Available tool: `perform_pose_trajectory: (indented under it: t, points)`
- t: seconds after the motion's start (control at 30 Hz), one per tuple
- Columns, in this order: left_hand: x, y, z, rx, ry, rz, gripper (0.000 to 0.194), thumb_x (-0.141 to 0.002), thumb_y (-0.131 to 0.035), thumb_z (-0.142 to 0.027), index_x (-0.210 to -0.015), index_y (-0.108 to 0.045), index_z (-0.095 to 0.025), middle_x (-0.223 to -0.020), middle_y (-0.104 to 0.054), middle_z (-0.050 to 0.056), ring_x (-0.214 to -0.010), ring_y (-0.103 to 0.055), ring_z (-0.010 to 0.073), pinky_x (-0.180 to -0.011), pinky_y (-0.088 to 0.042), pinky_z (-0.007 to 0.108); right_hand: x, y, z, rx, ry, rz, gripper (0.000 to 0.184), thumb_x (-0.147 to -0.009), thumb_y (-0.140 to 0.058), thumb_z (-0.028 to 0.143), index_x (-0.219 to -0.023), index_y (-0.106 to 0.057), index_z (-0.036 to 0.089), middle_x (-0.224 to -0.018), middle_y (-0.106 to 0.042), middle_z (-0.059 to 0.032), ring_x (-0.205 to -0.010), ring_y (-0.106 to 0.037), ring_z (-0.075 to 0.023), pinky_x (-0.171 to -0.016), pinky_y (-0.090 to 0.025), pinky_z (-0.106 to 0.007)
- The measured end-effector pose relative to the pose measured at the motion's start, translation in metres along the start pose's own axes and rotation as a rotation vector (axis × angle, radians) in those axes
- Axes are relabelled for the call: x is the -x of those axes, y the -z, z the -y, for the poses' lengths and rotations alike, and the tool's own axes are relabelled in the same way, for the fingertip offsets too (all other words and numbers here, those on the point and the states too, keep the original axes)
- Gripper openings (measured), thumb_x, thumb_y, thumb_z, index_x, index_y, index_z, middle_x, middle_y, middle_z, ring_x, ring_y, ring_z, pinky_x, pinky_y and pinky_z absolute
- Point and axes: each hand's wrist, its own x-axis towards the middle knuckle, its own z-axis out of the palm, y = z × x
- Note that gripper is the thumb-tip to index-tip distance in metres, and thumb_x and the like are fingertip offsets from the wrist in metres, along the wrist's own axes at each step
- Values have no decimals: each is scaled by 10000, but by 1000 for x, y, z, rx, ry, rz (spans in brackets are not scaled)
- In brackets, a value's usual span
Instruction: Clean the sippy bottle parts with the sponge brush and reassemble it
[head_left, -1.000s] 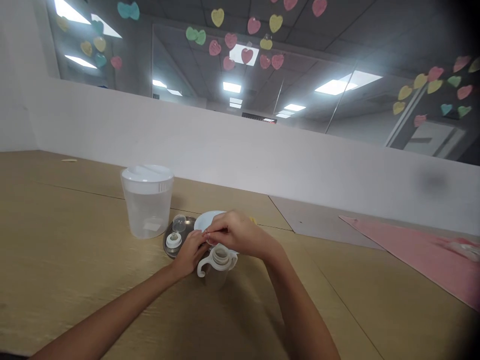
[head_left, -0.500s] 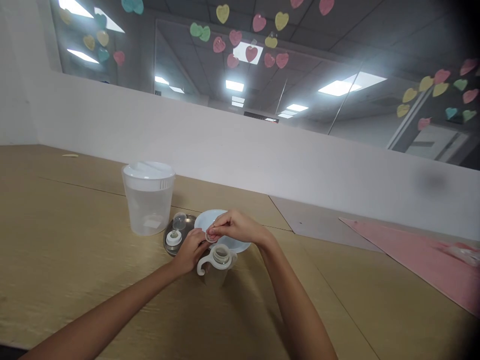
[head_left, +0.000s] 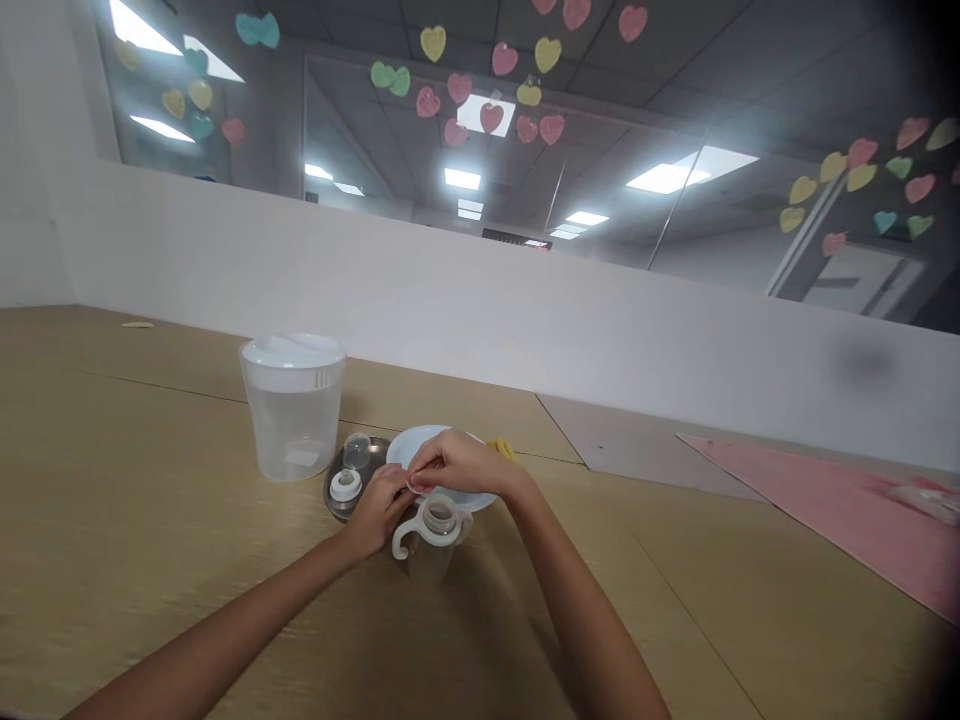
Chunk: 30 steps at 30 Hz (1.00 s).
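My left hand [head_left: 379, 510] and my right hand [head_left: 466, 466] meet over the near left edge of a light blue plate [head_left: 405, 441]. Their fingers close around a small pale round piece [head_left: 414, 486], mostly hidden by the fingertips. Just in front of them stands an open clear baby bottle [head_left: 433, 560] with a white two-handled holder [head_left: 406, 532] around its neck. Left of my left hand, a round metal tray [head_left: 380, 452] bears a white bottle collar with a nipple [head_left: 346, 485] and a clear dome cap [head_left: 357, 450].
A lidded translucent bucket [head_left: 294, 415] stands behind the tray. Something yellow [head_left: 502, 447] shows past my right wrist. A pink sheet [head_left: 817, 490] lies at the right, and a white wall [head_left: 450, 290] rises behind the table.
My hands stay together at the plate, with the right fingers slightly lower and further left. The view has shifted a little, and the yellow thing now shows behind my right wrist.
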Motion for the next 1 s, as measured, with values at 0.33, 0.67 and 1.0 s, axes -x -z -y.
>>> perform_pose_trajectory:
  t: [0.33, 0.67, 1.0]
  points:
    - [2, 0, 2, 48, -18, -63, 378, -900, -379, -418, -897, -666, -172, -941, -669, 70, -912, -562, 221, -848, -421, 340, 14, 0, 37, 256, 35, -155, 127, -802, -569, 184, -784, -692, 161, -657, -596, 14, -571, -412, -78, -525, -246, -214]
    - [0, 0, 4, 42, 7, -34, 376, -880, -416, -435, -795, -664, -165, -870, -668, 76, -891, -571, 229, -827, -419, 350, 0, -8, 26, 402, -66, -120, 245, -800, -516, 176, -575, -601, 126, -489, -451, 37, -498, -286, -67, -499, -177, -241]
    - [-2, 6, -6, 41, 13, -61, 412, -900, -394, -456, -813, -652, -147, -813, -663, 57, -775, -562, 185, -741, -410, 285, -3, -7, 34, 690, -88, -178, 239, -906, -466, 262, -749, -604, 146, -724, -610, -32, -611, -484, -110, -527, -230, -244]
